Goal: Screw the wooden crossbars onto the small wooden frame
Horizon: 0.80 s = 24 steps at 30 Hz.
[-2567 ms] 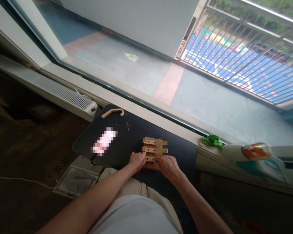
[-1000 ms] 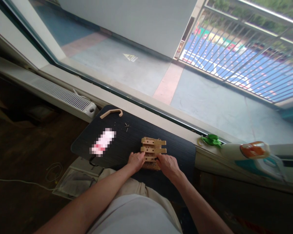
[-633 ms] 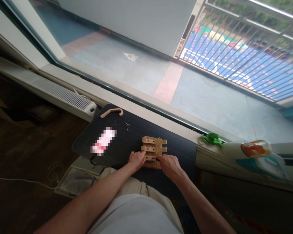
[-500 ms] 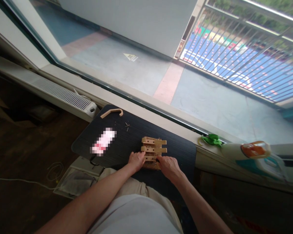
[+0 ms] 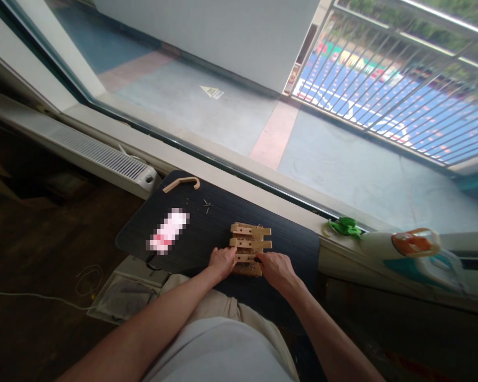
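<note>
A rough brown wooden board (image 5: 254, 270) lies on the dark table with three pale wooden strips across it, dark holes showing in them. My left hand (image 5: 223, 262) is closed at the left end of the nearest strip (image 5: 241, 258), its fingers pressed on that end. Over the strip's other end, my right hand (image 5: 276, 267) is closed around a small dark-handled tool (image 5: 257, 260) that looks like a screwdriver. Its tip meets the strip near a hole; most of the handle is hidden in the fingers. Farther left lie a curved wooden hook (image 5: 182, 183) and several small screws (image 5: 207, 206).
A blurred-out pink and white item (image 5: 168, 231) lies on the black tabletop (image 5: 295, 241). Behind the table runs a window sill, with a radiator (image 5: 143, 176) at left. A green bundle (image 5: 346, 227) and a white and teal container (image 5: 414, 260) stand at right.
The right hand has turned slightly at the tool. The left hand, board and strips stay in place; the whole view has shifted a little.
</note>
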Available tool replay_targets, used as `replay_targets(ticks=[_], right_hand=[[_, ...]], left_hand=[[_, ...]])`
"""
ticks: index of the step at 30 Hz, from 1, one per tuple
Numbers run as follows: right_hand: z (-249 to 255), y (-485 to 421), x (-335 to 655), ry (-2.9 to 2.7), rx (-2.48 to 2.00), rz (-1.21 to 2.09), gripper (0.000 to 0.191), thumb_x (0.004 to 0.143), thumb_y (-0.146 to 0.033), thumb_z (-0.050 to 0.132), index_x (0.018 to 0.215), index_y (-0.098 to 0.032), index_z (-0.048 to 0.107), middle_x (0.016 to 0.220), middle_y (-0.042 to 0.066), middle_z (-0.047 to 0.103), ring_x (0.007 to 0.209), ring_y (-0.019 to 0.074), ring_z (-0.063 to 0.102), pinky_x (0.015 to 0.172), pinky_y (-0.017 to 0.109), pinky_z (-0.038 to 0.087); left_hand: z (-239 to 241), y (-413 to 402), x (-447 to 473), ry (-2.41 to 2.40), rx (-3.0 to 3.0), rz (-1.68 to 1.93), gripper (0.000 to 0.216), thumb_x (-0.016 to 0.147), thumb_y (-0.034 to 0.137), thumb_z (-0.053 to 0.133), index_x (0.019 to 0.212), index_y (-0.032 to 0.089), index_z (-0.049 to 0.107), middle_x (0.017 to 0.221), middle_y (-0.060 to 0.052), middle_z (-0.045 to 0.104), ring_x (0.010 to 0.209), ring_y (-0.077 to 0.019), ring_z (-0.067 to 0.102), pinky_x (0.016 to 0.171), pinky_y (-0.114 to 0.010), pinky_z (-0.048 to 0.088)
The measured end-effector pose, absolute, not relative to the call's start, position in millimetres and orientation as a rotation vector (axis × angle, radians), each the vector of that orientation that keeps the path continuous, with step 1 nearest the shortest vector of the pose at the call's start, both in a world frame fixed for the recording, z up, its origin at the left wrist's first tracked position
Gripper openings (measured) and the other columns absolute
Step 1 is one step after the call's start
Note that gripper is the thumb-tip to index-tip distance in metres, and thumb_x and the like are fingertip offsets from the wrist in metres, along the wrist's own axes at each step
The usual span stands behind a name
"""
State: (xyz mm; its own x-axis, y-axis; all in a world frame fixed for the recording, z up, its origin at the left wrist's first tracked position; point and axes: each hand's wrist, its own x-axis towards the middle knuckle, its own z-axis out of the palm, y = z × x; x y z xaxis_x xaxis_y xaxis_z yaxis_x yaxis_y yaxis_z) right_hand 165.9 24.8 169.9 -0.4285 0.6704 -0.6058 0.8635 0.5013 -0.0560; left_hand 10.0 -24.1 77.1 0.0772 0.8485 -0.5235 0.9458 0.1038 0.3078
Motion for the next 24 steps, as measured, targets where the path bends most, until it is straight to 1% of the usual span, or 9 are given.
replay_targets(ticks=[8,13,17,20,24], right_hand=[[171.0,21.8,158.7,2.132,1.342,-0.49,0.025,0.083,-0.032,0.038,0.092,-0.02,0.058,0.09,0.008,0.066,0.085,0.0187,0.061,0.069,0.028,0.04],[177.2,21.5,160.4,2.193,1.296,-0.469,0.025,0.08,-0.021,0.039,0.099,-0.023,0.055,0.084,0.006,0.067,0.08,0.0193,0.062,0.063,0.027,0.04],[175.6,23.8,161.3,2.202,1.251,-0.492,0.025,0.08,-0.016,0.036,0.092,-0.023,0.057,0.085,0.005,0.067,0.08,0.0193,0.062,0.062,0.027,0.04],[170.6,24.1,160.5,2.189,1.281,-0.492,0.022,0.082,-0.02,0.037,0.09,-0.022,0.057,0.087,0.006,0.067,0.081,0.0184,0.062,0.064,0.027,0.04],[168.5,22.9,158.1,2.149,1.33,-0.517,0.021,0.083,-0.031,0.04,0.092,-0.02,0.056,0.089,0.007,0.066,0.085,0.0175,0.061,0.068,0.026,0.04]], left_hand=[[75.9,-23.8,10.3,1.789,1.762,-0.21,0.023,0.081,0.028,0.041,0.102,0.022,0.049,0.099,-0.006,0.063,0.092,-0.0203,0.058,0.083,-0.035,0.036],[70.7,-25.5,9.4,1.783,1.791,-0.186,0.023,0.08,0.027,0.041,0.101,0.021,0.049,0.098,-0.006,0.063,0.091,-0.021,0.058,0.082,-0.036,0.036],[66.7,-26.6,8.5,1.77,1.811,-0.15,0.022,0.08,0.027,0.041,0.101,0.021,0.048,0.096,-0.007,0.063,0.091,-0.0218,0.058,0.08,-0.036,0.035],[64.9,-26.8,8.4,1.773,1.811,-0.134,0.022,0.08,0.027,0.042,0.1,0.021,0.048,0.096,-0.007,0.063,0.09,-0.0217,0.058,0.08,-0.036,0.035],[64.7,-26.8,8.7,1.778,1.81,-0.135,0.021,0.081,0.029,0.042,0.099,0.021,0.048,0.096,-0.007,0.063,0.089,-0.0217,0.059,0.08,-0.036,0.036]])
